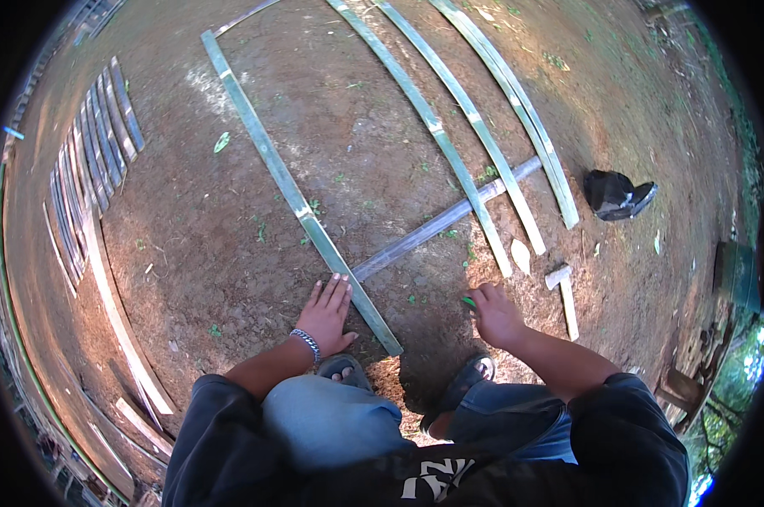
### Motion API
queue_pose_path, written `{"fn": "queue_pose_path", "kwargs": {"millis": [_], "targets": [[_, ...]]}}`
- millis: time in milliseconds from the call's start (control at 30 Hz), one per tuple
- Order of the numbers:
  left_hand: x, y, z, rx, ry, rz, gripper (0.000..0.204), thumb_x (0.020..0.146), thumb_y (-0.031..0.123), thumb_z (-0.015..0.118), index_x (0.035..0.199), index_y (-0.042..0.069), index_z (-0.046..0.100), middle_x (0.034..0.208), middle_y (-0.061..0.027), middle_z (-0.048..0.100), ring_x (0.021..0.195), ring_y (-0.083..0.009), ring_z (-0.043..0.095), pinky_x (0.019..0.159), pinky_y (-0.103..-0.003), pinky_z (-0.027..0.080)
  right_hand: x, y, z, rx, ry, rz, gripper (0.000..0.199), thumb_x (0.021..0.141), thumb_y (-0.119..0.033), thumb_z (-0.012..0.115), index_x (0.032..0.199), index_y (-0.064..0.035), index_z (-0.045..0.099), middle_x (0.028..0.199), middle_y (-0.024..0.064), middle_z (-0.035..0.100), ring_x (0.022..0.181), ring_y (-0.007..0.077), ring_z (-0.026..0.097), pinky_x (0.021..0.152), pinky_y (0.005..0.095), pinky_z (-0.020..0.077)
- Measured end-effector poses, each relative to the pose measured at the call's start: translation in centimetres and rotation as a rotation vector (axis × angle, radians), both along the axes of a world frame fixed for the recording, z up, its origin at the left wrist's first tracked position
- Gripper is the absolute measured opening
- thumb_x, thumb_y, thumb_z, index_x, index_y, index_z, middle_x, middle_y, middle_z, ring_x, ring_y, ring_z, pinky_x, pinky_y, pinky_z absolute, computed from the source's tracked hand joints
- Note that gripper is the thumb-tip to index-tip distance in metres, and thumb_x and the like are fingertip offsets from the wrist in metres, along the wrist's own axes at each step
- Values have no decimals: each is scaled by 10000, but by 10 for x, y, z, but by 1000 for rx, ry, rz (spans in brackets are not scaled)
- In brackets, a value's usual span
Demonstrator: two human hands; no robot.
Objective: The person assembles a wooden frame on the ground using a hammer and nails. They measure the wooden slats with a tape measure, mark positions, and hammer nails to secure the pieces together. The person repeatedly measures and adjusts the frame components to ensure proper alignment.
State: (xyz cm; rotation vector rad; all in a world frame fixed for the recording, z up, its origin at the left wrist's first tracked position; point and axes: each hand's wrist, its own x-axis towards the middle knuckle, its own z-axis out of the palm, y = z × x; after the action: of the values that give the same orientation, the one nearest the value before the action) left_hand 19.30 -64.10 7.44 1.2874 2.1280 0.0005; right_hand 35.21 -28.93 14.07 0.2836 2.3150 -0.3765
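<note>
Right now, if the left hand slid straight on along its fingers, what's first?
The green bamboo strip: the left hand's fingertips appear to be at its near edge, though contact is hard to confirm from this view.

One left hand (pixel 324 314) and one right hand (pixel 497 317); one small green object (pixel 469 302); at least four long green strips (pixel 290 188); one grey crosspiece (pixel 437 226); one hammer (pixel 569 313); two sandals (pixel 456 390). Dark strips (pixel 97 152), upper left, overlap too much to count.

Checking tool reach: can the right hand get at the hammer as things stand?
Likely yes: the hammer lies close to the right hand, with only ground showing between. The small green item it holds may need setting down.
</note>
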Motion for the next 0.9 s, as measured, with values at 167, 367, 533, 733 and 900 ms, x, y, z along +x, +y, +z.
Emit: {"fn": "queue_pose_path", "kwargs": {"millis": [167,367,533,733,900], "targets": [[-3,4,9,-72,-20,3,1106,839,611,703,1597,-71,274,1697,-249,200,1605,-374,130,1298,-520,121,31,28,1,46,-98,6,668,910,-209,729,1503,-138,430,1449,171,477,1377,404,470,1093,500,506],[-10,23,28,-236,-38,-66,1209,806,689,705,1611,-78,229,1713,-252,151,1613,-366,93,1298,-526,111,46,96,13,-74,13,-80,517,924,-236,731,1404,-138,566,1374,163,586,1312,341,567,1097,468,496],[-10,31,30,-293,-46,-51,1285,747,726,739,1609,-80,229,1710,-270,141,1614,-374,83,1305,-506,99,52,202,20,74,452,-439,171,957,-103,681,1106,-107,764,1259,129,734,962,278,764,832,431,634],[-11,38,40,-396,12,-90,1307,733,725,755,1613,-79,218,1715,-256,130,1615,-370,84,1306,-504,91,8,286,74,362,686,-965,396,894,-217,801,1281,-150,755,1024,90,801,902,165,748,855,328,581],[5,49,43,-471,34,-11,1309,749,723,747,1619,-78,187,1723,-239,117,1618,-354,81,1306,-492,107,-25,371,77,429,832,-952,382,895,-251,766,1269,-176,760,1040,106,796,971,211,752,885,365,556]]}}
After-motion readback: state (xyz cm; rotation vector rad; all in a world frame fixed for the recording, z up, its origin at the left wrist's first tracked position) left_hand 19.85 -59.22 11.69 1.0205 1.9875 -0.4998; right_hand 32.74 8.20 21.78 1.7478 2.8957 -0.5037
